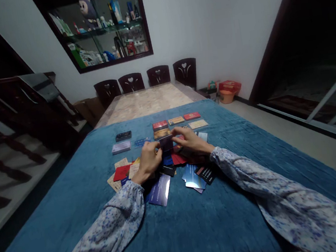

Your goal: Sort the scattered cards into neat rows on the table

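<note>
We are observing left hand (150, 158) and right hand (189, 139) gripping a dark card (166, 143); card stacks (159, 125) are standing beyond, loose cards (179, 159) remaining beneath.

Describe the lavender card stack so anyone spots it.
On the blue cloth, beyond and left of the left hand, is a black card stack. Just nearer lies the lavender card stack, left of a blue card; its pale top differs from both.

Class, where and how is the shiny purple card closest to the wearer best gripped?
Probably pinch the shiny purple card by its near edge, from the wearer's side: that end juts onto the blue cloth, while its far end meets other cards near the left hand.
</note>
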Tool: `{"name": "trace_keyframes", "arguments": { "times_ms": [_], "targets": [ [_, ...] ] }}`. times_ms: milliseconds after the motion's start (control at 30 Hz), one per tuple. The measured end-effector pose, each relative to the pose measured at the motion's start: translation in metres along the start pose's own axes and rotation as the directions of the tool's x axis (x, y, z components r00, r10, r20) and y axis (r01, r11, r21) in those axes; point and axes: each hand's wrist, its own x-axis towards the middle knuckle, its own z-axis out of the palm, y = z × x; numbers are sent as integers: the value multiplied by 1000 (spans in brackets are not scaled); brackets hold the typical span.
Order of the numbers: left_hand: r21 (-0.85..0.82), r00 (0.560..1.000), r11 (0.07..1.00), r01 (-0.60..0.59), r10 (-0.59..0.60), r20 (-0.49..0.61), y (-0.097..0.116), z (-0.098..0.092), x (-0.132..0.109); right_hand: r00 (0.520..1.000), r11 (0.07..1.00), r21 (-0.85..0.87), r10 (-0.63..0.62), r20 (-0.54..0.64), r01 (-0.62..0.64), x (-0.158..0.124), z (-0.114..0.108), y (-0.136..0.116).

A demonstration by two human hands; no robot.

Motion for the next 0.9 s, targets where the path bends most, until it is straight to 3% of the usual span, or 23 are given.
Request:
{"name": "trace_keyframes", "arguments": {
  "times_ms": [300, 533, 900],
  "targets": [
    [-49, 990, 999, -21, 14, -142, 4, -10, 4, 994, 977, -182, -105, 24, 108, 13, 12, -7],
    [-38, 992, 999, -5, 0, -127, -4, -18, 0, 989, 964, -225, -123, 85, 139, 17, 21, -15],
    [-43, 984, 991, 123, -128, -121, -22, -30, -15, 983, 976, -192, -65, 174, 99, 11, 35, 0]
  ]
}}
